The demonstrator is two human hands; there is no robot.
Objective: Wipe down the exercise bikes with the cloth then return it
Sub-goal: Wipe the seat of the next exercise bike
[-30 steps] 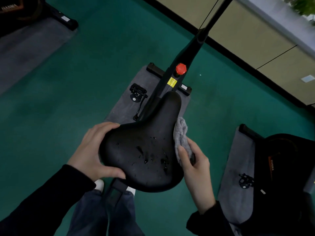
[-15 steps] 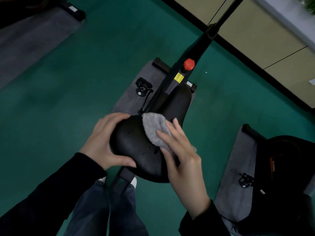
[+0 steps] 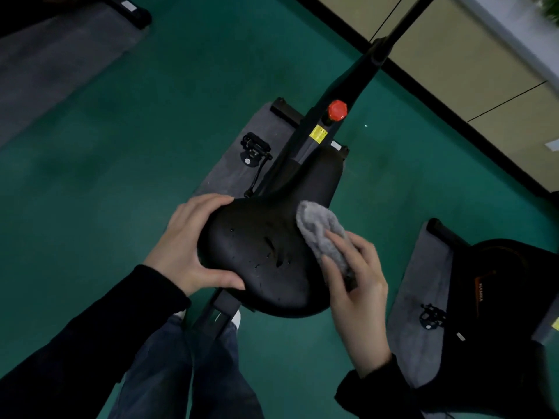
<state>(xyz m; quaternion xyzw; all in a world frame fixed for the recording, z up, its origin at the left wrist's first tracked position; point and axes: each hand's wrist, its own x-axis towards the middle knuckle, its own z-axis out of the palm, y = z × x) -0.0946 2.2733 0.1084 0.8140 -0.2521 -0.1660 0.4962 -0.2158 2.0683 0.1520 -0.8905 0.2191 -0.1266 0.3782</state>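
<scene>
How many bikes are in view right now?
3. The centre bike, with the cloth on its saddle; a second bike at the right edge; a third bike at top left, mostly cut off. More may be out of frame.

To the right of your right hand [image 3: 360, 285], the neighbouring bike [image 3: 508, 267] carries the only word you can read: "HANMA" [image 3: 481, 294], set sideways on its black body. Beyond both your hands, the yellow sticker [image 3: 318, 135] on the frame below the red knob [image 3: 337, 110] has print too small to read, as does the white tag [image 3: 335, 144] beside it.
</scene>
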